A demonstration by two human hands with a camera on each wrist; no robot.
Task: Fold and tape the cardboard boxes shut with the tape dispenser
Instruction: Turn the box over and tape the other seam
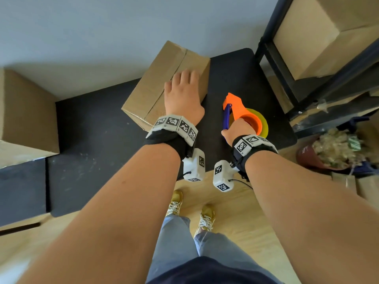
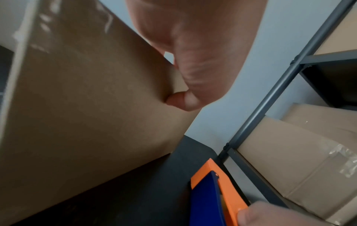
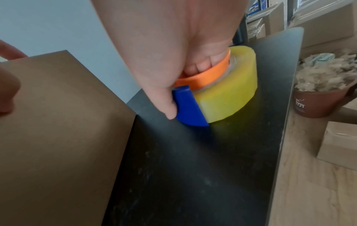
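A closed cardboard box (image 1: pixel 155 87) sits askew on the black table (image 1: pixel 98 144), its top flaps meeting in a seam. My left hand (image 1: pixel 182 93) lies on the box's top near its right edge, and in the left wrist view the thumb (image 2: pixel 183 102) hooks down onto the side face (image 2: pixel 77 107). To the right of the box, the orange and blue tape dispenser (image 1: pixel 240 109) with a yellow tape roll (image 3: pixel 231 94) rests on the table. My right hand (image 1: pixel 238 128) grips it, with fingers inside the orange ring (image 3: pixel 203 75) and the thumb on the blue blade (image 3: pixel 187 107).
Another cardboard box (image 1: pixel 24 115) stands at the table's left end. A dark metal shelf rack (image 1: pixel 287 68) holding more boxes (image 1: pixel 328 37) rises close on the right. A brown pot of pale shredded filling (image 1: pixel 332 150) and flat cartons sit on the wooden floor.
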